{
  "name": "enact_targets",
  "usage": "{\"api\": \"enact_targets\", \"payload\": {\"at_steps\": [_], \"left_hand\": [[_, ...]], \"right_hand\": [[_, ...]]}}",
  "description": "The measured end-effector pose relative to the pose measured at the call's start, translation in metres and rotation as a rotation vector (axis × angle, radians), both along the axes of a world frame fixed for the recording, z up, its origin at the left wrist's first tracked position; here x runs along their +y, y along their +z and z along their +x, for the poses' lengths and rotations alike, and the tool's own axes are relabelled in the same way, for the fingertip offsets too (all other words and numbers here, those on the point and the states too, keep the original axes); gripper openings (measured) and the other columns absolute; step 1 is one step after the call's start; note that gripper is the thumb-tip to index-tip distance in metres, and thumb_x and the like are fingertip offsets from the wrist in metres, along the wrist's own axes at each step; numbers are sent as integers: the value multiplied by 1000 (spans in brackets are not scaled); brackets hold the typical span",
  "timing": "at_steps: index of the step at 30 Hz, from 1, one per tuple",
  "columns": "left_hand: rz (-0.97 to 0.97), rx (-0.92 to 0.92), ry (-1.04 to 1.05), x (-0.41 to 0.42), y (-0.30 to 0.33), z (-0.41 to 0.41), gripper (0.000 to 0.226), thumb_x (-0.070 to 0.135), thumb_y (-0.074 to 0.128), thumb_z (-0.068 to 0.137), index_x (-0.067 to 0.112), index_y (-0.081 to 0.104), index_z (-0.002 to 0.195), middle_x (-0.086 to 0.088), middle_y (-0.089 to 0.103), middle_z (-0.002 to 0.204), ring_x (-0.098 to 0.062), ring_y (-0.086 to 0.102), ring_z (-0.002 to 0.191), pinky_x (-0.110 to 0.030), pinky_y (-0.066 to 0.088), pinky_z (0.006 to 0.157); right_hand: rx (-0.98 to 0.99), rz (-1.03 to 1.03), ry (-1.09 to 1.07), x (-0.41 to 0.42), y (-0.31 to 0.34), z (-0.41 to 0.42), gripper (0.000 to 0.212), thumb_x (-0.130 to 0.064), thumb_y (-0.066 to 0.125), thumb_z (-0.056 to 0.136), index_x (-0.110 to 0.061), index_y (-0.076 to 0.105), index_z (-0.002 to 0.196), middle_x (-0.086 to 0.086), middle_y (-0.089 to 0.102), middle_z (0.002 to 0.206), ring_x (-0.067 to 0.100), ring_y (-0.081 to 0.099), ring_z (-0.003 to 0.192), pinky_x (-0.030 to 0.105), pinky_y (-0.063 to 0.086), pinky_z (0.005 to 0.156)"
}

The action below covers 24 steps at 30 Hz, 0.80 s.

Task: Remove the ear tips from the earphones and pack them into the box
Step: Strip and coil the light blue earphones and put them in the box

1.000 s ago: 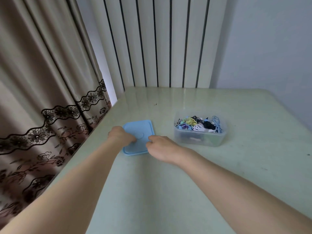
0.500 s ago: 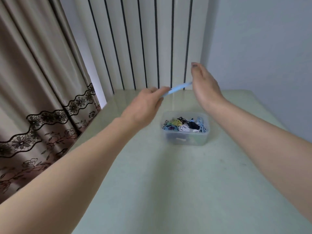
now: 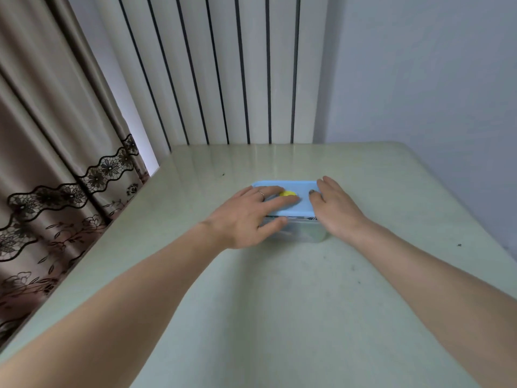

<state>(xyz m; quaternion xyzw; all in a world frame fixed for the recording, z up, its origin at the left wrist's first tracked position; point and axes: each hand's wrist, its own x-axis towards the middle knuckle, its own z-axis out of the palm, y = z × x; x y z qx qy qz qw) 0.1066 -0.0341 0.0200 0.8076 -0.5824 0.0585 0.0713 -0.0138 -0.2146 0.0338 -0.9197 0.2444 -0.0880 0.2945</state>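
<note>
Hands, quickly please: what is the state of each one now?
Left hand: open, fingers flat on the blue lid, thumb at the box front.
Right hand: open, fingers pressing the lid's right edge.

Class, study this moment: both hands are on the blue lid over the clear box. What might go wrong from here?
1. The left hand presses the blue lid toward one side; uneven pressure may leave it badly seated.
2. Earphone cables show under the lid's near edge in the clear box; one could get pinched.
3. The right hand only rests flat, so the box may slide on the glossy table.
</note>
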Motion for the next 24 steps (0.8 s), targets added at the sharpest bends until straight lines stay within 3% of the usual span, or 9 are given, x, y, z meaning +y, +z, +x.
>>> {"api": "enact_targets", "payload": {"at_steps": [7,13,17,20,22,24], "left_hand": [[33,-96,-51,6,-9,8,54,50,17,107,34,29,157,-1,36,162,-24,36,146,-42,29,119],[-18,-71,-20,8,-22,0,55,48,15,107,36,27,159,-3,26,167,-27,28,152,-40,10,126],[-59,-1,-43,8,-22,-1,56,53,21,105,36,32,158,-1,30,166,-24,28,151,-41,11,126],[-190,244,6,7,-18,0,52,53,33,106,38,33,156,5,31,163,-13,25,151,-42,19,125],[-387,451,219,2,-13,-3,56,48,40,106,34,26,158,3,21,166,-14,17,153,-37,15,127],[-453,640,435,-5,-9,-8,64,43,41,107,25,13,162,-1,10,169,-16,9,156,-27,8,122]], "right_hand": [[-32,-24,2,-7,-20,-6,53,-26,28,106,-8,21,156,5,8,166,16,13,151,23,13,115],[-134,103,-26,-3,-31,-9,52,-24,27,107,-11,19,157,-2,5,166,7,8,151,8,6,102],[-193,202,-49,-1,-35,-8,51,-22,29,107,-14,20,157,-6,7,166,5,10,149,4,5,99],[-208,228,-38,-4,-34,-9,52,-21,32,107,-12,20,156,-3,12,165,7,11,150,6,5,103],[-236,250,-48,-3,-33,-11,53,-22,34,106,-13,20,156,-2,18,164,10,17,149,9,10,104],[-266,285,-61,-2,-33,-12,52,-22,35,106,-16,22,156,-4,23,162,10,23,147,9,14,101]]}}
